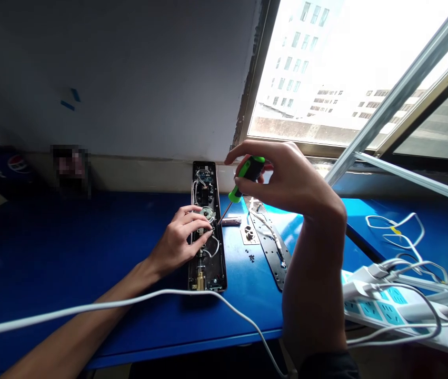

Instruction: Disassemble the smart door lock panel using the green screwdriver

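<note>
A long, narrow black housing (218, 263) lies open on the blue table, its inside showing a circuit board, wires, a round metal part and a brass piece at the near end. Over its middle, my left hand (186, 234) is closed, thumb and fingertips together at the inner parts; what they pinch is hidden. My right hand (282, 176) grips a green-and-black screwdriver (252, 169) from above. Its thin shaft slants down to the left, with the tip near the housing's right edge, close to my left fingertips. Whether the tip touches a screw cannot be made out.
Right of the housing lie a dark cylinder (231, 221), a small metal plate (249, 235), several tiny screws (251, 258) and a black perforated panel (274, 252) with a cable. A white cable (160, 292) crosses in front. A power strip (385, 310) and metal frame (366, 131) stand right.
</note>
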`<state>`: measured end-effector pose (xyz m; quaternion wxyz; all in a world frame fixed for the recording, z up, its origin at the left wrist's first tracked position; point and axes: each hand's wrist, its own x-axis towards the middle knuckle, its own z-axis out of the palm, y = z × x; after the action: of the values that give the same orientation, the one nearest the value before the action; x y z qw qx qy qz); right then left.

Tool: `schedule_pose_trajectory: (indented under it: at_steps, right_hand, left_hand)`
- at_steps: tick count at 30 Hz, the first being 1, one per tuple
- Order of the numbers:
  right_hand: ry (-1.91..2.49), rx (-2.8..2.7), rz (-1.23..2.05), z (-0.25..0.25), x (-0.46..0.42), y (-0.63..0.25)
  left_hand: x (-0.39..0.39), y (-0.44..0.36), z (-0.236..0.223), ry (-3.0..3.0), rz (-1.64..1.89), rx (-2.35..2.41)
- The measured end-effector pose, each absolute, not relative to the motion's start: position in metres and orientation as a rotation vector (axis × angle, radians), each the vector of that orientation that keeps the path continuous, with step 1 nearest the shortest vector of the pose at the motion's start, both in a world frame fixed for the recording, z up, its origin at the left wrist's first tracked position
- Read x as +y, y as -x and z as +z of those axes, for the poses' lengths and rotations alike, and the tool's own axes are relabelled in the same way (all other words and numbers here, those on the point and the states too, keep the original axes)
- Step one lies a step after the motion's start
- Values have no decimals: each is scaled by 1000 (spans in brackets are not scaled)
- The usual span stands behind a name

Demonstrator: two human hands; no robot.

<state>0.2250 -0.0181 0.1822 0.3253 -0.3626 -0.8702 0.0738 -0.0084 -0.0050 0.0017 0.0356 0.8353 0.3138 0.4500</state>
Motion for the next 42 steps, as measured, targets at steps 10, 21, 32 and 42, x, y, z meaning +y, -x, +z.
schedule_pose_trajectory:
  at_steps: [10,21,32,42]
  right_hand:
    - [1163,-2275,322,183,-18,-257]
    - [1663,-2285,520,179,-12,-294]
    - [1628,-2275,550,180,-12,-295]
    - [1654,-2316,540,182,-14,-297]
  left_hand:
    - [-3,-4,20,-2621,1170,646]
    - [24,-89,54,-2982,230,724]
    - [31,-108,33,-2953,4,738]
    - [33,-96,31,-2923,-35,716]
